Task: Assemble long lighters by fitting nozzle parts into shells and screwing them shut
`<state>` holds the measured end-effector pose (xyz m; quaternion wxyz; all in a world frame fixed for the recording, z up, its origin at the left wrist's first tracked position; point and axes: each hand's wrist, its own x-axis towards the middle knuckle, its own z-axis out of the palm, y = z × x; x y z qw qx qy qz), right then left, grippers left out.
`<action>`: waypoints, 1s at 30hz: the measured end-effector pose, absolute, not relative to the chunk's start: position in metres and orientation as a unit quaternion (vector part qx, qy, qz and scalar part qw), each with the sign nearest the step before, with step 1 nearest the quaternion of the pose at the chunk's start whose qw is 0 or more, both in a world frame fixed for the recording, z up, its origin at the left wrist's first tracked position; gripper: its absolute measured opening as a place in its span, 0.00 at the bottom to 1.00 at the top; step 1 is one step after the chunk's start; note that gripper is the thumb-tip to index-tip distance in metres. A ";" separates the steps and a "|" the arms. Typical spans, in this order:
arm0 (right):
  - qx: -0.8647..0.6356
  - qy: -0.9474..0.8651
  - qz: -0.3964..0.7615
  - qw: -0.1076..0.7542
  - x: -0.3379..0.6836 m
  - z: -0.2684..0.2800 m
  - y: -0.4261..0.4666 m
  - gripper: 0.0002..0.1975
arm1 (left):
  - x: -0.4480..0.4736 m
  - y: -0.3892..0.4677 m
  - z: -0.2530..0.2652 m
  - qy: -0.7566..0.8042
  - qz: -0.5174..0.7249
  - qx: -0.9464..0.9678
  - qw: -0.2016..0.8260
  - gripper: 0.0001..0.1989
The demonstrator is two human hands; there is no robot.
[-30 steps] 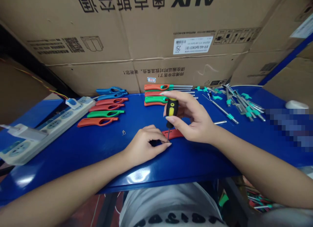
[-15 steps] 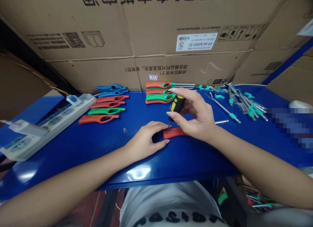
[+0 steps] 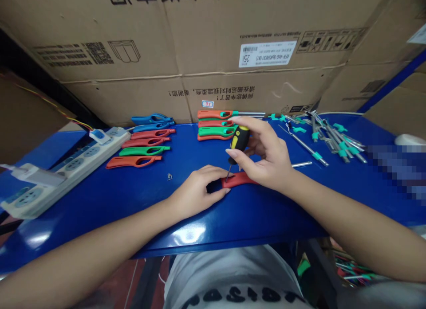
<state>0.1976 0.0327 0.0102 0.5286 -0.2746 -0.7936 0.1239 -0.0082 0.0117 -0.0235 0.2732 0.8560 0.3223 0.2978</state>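
My right hand [image 3: 266, 160] is closed around a small black-and-yellow screwdriver [image 3: 240, 139], its shaft slanting down to the left. The tip meets the left end of a red gas lighter [image 3: 237, 180], which lies on the blue table with its metal tube [image 3: 302, 164] pointing right. My right hand covers the lighter's middle. With thumb and forefinger, my left hand [image 3: 199, 189] grips the lighter's left end from both sides. A few tiny screws [image 3: 169, 177] lie on the table to the left of that hand.
Several lighter handles [image 3: 144, 151] are lined up at the left beside a white power strip [image 3: 75, 165]. Behind my right hand lie lighters with tubes [image 3: 218, 114]. Metal tubes with green parts [image 3: 342, 142] are heaped at the right. A cardboard sheet [image 3: 199, 47] stands behind the table.
The screwdriver has shifted slightly, its handle leaning a little further left with my right hand. My left hand and the lighter stay in nearly the same place.
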 end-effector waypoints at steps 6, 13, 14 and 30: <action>-0.277 -0.794 0.119 0.528 0.199 0.009 0.036 0.27 | -0.009 0.012 -0.023 0.322 0.294 0.859 0.270 0.16; -0.250 -0.806 0.081 0.530 0.198 0.012 0.035 0.27 | -0.009 0.012 -0.023 0.323 0.293 0.858 0.272 0.17; -0.243 -0.808 0.076 0.531 0.198 0.012 0.035 0.27 | -0.009 0.012 -0.023 0.322 0.294 0.858 0.272 0.17; -0.202 -0.866 0.207 0.408 0.201 0.024 0.031 0.32 | -0.008 0.012 -0.024 0.314 0.297 0.861 0.267 0.13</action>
